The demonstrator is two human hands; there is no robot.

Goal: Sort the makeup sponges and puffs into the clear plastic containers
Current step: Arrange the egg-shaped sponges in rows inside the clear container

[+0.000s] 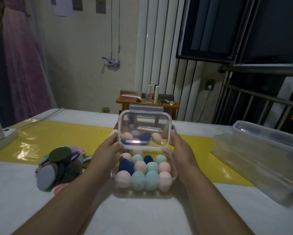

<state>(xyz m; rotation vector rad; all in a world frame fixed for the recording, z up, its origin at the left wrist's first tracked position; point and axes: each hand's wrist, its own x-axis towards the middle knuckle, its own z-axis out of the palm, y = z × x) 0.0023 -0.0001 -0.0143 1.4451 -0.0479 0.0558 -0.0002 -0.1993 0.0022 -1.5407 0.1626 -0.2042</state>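
The person is holding a clear plastic lid (144, 122) with both hands, one hand at each short side. The left hand (108, 150) is gripping the left edge of the lid, its fingers curling behind it. The right hand (181, 148) is gripping the right edge in the same way, and its thumb is lying at the lower corner. The lid is standing tilted, nearly upright, with its broad face turned toward the person.

Just below the grip, between the two wrists, a clear container (175, 175) is sitting on the white table (142, 214). Egg-shaped makeup sponges (145, 168) in pink, light teal and navy are filling it, standing closely in rows. The lower edge of the lid is hanging just over the far rim of this container; I cannot tell whether they are touching.

Beyond the grip, a few loose sponges (156, 136) are showing through the lid, lying on a yellow strip (57, 138) of the table. To the left of the left hand, a pile of flat round puffs (57, 160) is lying near the forearm. Well to the right of the right hand, a second clear container (268, 139) is standing, and a flat clear sheet (254, 165), rather blurred, is lying in front of it.
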